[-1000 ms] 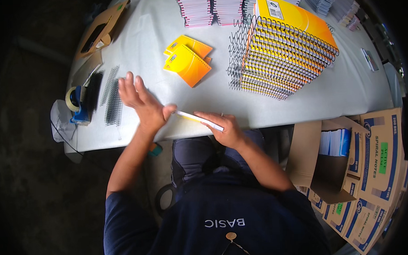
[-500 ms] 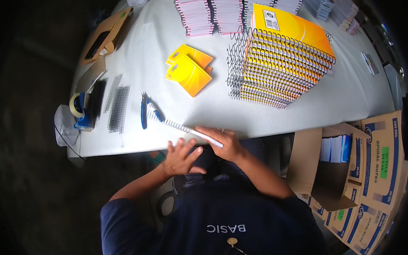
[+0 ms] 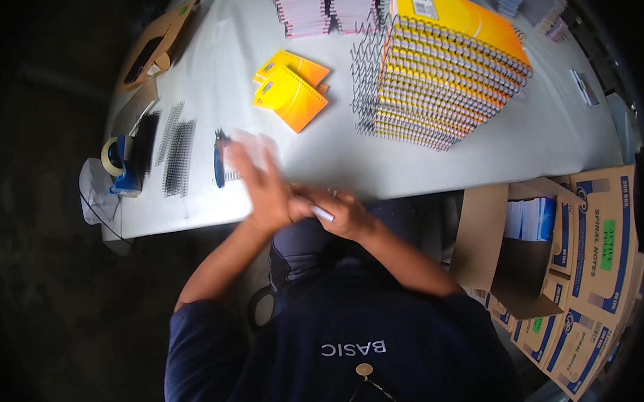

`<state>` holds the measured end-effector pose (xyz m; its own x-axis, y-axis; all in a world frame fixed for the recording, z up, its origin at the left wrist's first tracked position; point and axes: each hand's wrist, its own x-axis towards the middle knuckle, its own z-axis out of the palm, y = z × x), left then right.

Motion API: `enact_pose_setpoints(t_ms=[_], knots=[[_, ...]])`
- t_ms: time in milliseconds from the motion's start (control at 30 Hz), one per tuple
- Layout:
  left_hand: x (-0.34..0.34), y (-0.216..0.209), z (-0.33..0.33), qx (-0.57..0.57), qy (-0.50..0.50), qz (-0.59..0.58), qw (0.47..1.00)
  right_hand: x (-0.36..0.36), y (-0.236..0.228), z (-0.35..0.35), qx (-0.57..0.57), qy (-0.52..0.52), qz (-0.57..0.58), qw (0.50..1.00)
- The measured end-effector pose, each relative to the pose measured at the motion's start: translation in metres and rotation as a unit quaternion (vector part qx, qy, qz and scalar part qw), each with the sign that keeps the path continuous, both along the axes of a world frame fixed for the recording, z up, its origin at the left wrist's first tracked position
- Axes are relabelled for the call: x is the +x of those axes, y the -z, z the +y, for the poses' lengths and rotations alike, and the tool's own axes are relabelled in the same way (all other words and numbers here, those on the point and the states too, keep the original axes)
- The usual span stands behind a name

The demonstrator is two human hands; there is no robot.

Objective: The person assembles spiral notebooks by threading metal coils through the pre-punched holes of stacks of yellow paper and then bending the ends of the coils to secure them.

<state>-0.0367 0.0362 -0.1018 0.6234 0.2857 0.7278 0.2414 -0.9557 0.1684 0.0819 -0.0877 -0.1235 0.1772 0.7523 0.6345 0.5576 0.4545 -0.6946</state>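
My right hand (image 3: 342,213) grips a small notebook (image 3: 323,214), of which only a narrow white edge shows between the fingers. Across its far end passes my left hand (image 3: 266,196), fingers stretched out and apart, the fingertips smeared by motion. The two hands meet or overlap at the notebook. Blue-handled pliers (image 3: 220,163) lie on the table just past the left fingers, partly covered by them. The spiral wire at the notebook is mostly hidden behind my left hand. Beyond the hands rest a few loose yellow notebooks (image 3: 290,96).
A tall stack of yellow spiral notebooks (image 3: 446,90) stands on the white table (image 3: 320,155), with stacks of pages (image 3: 298,14) behind. Wire coils (image 3: 179,160) and a tape dispenser (image 3: 126,169) lie left. An open carton (image 3: 479,245) sits right, beside closed cartons (image 3: 601,262).
My left hand has swung up and forward, over the spiral wire and toward the pliers. My right hand keeps the notebook and has shifted slightly. The whole view has tilted a little.
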Motion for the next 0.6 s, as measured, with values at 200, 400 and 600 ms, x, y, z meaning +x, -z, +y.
enact_pose_setpoints(t_ms=[200, 400, 600], knots=[[-0.018, 0.01, -0.001, 0.196, 0.134, 0.118, 0.964, 0.004, -0.008, -0.003, -0.084, -0.015, 0.023, 0.996], [-0.021, 0.051, -0.03, 0.027, 0.227, 0.05, 0.972, 0.011, -0.009, 0.001, -0.062, -0.021, 0.068, 0.995], [0.018, 0.002, -0.023, 0.021, 0.054, 0.035, 0.998, 0.01, 0.002, 0.005, -0.109, -0.042, 0.091, 0.989]])
